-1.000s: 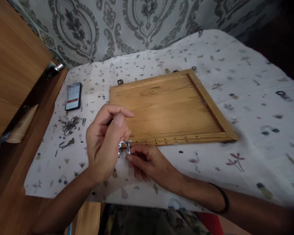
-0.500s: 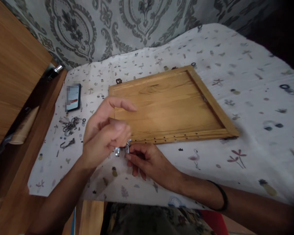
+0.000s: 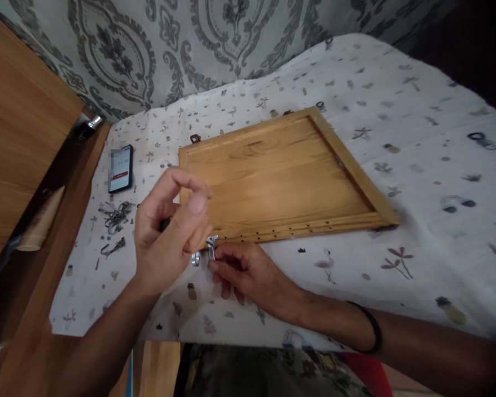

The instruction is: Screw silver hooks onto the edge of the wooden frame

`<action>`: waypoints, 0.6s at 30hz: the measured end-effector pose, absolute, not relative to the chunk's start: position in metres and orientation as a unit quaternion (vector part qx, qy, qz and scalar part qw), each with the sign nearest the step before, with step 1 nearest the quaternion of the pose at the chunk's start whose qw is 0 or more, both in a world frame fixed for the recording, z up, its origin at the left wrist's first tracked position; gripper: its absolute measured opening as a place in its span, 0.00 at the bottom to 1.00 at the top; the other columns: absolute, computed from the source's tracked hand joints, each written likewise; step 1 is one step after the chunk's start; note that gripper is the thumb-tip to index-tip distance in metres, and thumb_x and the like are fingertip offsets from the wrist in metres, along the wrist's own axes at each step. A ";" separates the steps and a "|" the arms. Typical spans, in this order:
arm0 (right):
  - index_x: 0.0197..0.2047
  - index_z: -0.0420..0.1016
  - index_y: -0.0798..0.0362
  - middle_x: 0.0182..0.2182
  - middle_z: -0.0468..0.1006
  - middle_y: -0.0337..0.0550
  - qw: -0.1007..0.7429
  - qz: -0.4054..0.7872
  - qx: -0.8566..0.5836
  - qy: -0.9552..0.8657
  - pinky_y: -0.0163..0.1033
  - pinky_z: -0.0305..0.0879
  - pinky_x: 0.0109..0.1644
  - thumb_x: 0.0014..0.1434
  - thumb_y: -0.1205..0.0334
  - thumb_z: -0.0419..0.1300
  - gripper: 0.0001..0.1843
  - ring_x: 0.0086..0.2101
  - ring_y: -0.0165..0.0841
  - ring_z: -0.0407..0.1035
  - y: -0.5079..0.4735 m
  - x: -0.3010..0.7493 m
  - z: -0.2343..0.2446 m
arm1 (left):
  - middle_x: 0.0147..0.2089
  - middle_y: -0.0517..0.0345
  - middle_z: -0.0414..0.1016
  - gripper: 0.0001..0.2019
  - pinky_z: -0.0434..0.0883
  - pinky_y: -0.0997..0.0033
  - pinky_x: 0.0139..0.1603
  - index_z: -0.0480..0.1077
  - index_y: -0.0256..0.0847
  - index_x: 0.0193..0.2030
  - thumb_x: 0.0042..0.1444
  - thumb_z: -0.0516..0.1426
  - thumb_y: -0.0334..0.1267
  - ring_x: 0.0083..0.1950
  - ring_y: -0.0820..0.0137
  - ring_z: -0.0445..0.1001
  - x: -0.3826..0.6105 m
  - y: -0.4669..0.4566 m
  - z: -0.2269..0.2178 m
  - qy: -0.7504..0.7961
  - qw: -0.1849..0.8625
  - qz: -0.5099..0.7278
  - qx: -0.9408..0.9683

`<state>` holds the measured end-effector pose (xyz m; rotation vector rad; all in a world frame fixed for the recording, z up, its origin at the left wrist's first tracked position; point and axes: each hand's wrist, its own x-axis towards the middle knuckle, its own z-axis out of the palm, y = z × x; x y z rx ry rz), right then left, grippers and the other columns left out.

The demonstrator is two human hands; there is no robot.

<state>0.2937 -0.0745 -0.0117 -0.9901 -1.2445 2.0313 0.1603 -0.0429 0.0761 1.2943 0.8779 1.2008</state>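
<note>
Between the thumb and fingers of my right hand [image 3: 254, 275] is a shiny metal hook [image 3: 211, 249], held against the near edge of a framed wooden board [image 3: 256, 176]. That edge carries a row of small dark holes. Just left of it, a second metal hook [image 3: 195, 259] sits at the same edge, partly covered by my left hand [image 3: 171, 229]. My left hand is closed above the board's near left corner, its fingers curled. A dark bit of something shows in its palm, mostly hidden by the fingers.
Several loose metal hooks [image 3: 116, 216] lie piled on the patterned white cloth [image 3: 355, 292] at left, with a single hook [image 3: 113, 246] nearer me. Behind them rests a phone [image 3: 122, 170]. A beige tube [image 3: 40, 220] stands by the wooden cabinet [image 3: 20, 110].
My left hand has shifted slightly left and its fingers have drawn in, so more of the hook shows. My right hand keeps its hold on the hook. The whole view has shifted a little.
</note>
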 end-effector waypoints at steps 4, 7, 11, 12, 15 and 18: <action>0.28 0.68 0.53 0.23 0.71 0.34 0.278 0.753 -0.367 -0.469 0.25 0.59 0.16 0.61 0.60 0.61 0.11 0.18 0.23 0.65 -0.075 0.294 -0.013 | 0.15 0.76 0.43 0.03 0.43 0.77 0.14 0.70 0.47 0.40 0.67 0.60 0.38 0.12 0.82 0.36 0.146 -0.029 0.076 0.280 0.639 0.406 0.591; 0.28 0.68 0.53 0.20 0.70 0.33 0.271 0.745 -0.372 -0.483 0.26 0.59 0.17 0.62 0.61 0.60 0.11 0.17 0.24 0.64 -0.074 0.293 -0.013 | 0.16 0.74 0.51 0.08 0.52 0.77 0.17 0.69 0.46 0.39 0.65 0.62 0.43 0.15 0.79 0.46 0.147 -0.028 0.074 0.325 0.587 0.459 0.582; 0.27 0.68 0.53 0.18 0.69 0.33 0.269 0.740 -0.377 -0.487 0.26 0.59 0.17 0.63 0.63 0.57 0.12 0.17 0.24 0.65 -0.073 0.292 -0.011 | 0.23 0.67 0.61 0.14 0.63 0.74 0.23 0.68 0.45 0.38 0.64 0.63 0.52 0.23 0.75 0.61 0.161 -0.041 0.073 0.416 0.486 0.547 0.540; 0.27 0.68 0.53 0.18 0.69 0.33 0.269 0.740 -0.377 -0.488 0.25 0.59 0.17 0.64 0.64 0.57 0.12 0.18 0.24 0.65 -0.073 0.292 -0.011 | 0.22 0.67 0.58 0.15 0.62 0.74 0.22 0.68 0.45 0.37 0.63 0.64 0.52 0.23 0.75 0.59 0.165 -0.045 0.073 0.423 0.474 0.563 0.529; 0.28 0.68 0.53 0.19 0.69 0.32 0.269 0.742 -0.376 -0.486 0.24 0.59 0.17 0.63 0.65 0.58 0.11 0.18 0.23 0.65 -0.073 0.293 -0.010 | 0.19 0.69 0.48 0.16 0.52 0.75 0.18 0.66 0.46 0.33 0.64 0.62 0.52 0.19 0.77 0.48 0.172 -0.051 0.072 0.421 0.460 0.593 0.509; 0.28 0.68 0.53 0.20 0.70 0.33 0.274 0.749 -0.370 -0.477 0.24 0.59 0.17 0.62 0.66 0.60 0.10 0.18 0.23 0.65 -0.074 0.293 -0.012 | 0.17 0.72 0.43 0.18 0.46 0.75 0.16 0.66 0.45 0.32 0.65 0.61 0.55 0.16 0.79 0.41 0.169 -0.050 0.072 0.374 0.512 0.563 0.530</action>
